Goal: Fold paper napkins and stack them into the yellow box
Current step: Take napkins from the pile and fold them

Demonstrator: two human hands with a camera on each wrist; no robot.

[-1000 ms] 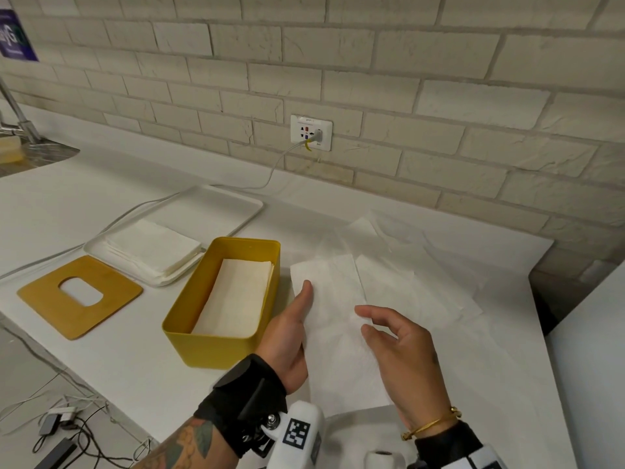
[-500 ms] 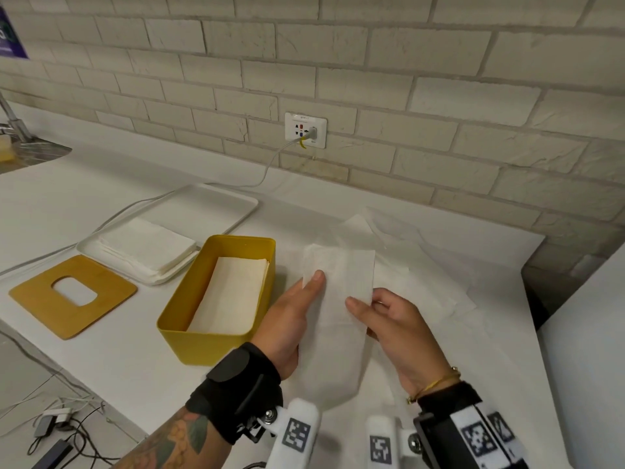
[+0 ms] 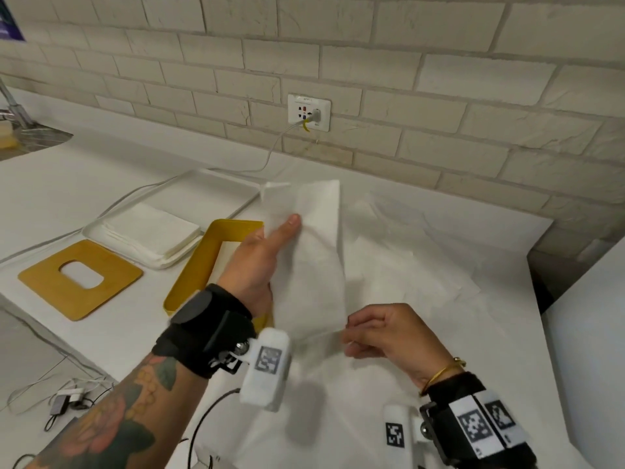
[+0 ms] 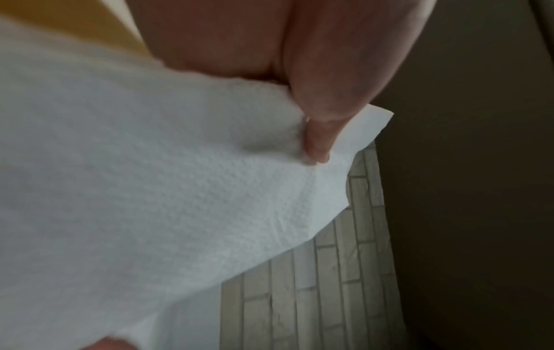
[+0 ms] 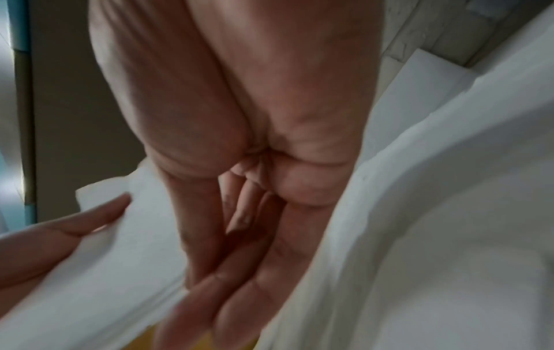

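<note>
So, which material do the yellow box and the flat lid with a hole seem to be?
Yellow rectangular box: probably matte plastic or coated metal; smooth, even colour, rounded corners. Flat tan lid with a hole: probably wood or bamboo; warm brown, matte, thin board.

**Around the desk**

A wooden lid (image 3: 79,279) with a cut-out lies on the white desk (image 3: 101,184) at 9 o'clock. At 12 a wall socket (image 3: 308,112) sits in the brick wall (image 3: 439,79), its cable (image 3: 270,157) trailing down onto the desk. Adapters and wires (image 3: 64,401) lie on the floor at 7.
</note>
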